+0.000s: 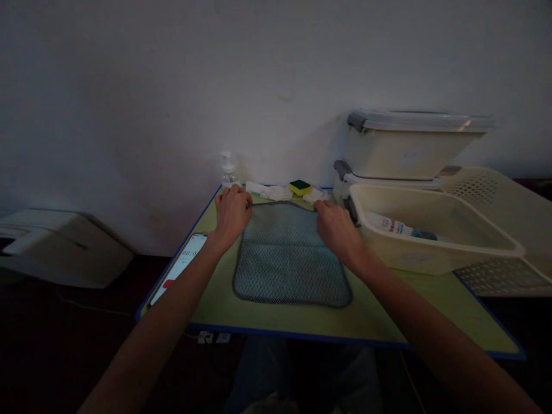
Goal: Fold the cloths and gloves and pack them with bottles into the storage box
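Note:
A grey-blue mesh cloth (290, 259) lies flat on the green table (388, 313). My left hand (232, 211) rests on the cloth's far left corner with its fingers curled, pinching the edge. Over at the far right corner, my right hand (336, 227) is closed on the edge in the same way. Both forearms reach in from the near side.
A phone (181, 265) with a lit screen lies at the table's left edge. At the back stand a pump bottle (227, 168), white rags (276, 192) and a yellow-green sponge (300, 187). On the right are stacked lidded boxes (409, 144), an open tub (431, 241) and a perforated basket (495, 230).

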A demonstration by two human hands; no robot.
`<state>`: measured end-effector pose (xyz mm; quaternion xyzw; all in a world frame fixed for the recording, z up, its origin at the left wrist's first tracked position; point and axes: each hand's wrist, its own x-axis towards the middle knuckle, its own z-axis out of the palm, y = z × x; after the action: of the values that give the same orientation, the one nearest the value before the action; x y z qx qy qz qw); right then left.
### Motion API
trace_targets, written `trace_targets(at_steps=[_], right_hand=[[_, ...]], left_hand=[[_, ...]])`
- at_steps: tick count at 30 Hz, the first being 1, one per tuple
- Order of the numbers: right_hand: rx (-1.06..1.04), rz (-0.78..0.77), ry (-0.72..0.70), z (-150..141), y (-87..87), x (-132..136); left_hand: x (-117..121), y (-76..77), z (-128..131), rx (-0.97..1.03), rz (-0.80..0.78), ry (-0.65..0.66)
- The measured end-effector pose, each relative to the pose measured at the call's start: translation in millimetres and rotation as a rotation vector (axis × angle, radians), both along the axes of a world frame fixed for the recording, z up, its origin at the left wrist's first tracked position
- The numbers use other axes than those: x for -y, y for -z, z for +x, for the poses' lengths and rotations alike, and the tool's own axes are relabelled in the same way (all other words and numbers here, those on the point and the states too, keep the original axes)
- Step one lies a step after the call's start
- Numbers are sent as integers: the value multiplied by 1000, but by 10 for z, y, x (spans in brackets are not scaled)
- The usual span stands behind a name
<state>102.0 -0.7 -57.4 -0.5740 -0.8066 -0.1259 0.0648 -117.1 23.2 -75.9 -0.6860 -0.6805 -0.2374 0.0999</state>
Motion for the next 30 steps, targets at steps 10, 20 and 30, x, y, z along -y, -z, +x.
trace_targets(at_steps=[10, 20, 30], right_hand=[[-395, 0, -256, 546, 562, 666], [-585, 100, -328, 713, 871, 933], [-590, 204, -297, 745, 911, 1014]], left_hand=[[860, 403, -103, 276, 47, 275], [1209, 823, -172, 365, -107, 356], [1300, 770, -156, 239, 194, 499]])
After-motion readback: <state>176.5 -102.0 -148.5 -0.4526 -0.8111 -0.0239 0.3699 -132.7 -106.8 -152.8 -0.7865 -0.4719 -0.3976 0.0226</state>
